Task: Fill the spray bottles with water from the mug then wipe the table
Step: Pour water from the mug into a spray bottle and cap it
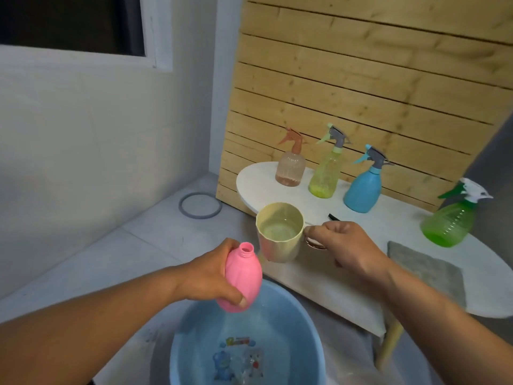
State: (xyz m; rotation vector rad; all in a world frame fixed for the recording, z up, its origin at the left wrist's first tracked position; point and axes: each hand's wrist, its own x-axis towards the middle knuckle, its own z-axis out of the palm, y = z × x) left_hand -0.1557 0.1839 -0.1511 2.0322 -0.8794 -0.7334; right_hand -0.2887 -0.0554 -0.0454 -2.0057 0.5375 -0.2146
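My left hand (211,276) grips a pink spray bottle (242,279) with its cap off, held tilted over a blue basin (305,323). My right hand (341,245) holds the handle of a cream mug (279,234) with water in it, just right of the pink bottle's open neck. On the white table (347,276) stand several capped spray bottles: a peach one (290,169), a yellow-green one (325,173), a blue one (363,187) and a green one (447,220). A grey cloth (427,270) lies flat on the table to the right.
The basin sits on the floor below the table's front edge and holds water. A small black object (334,217) lies on the table behind the mug. A wooden slat panel (361,79) backs the table. A grey ring (200,205) lies on the floor at left.
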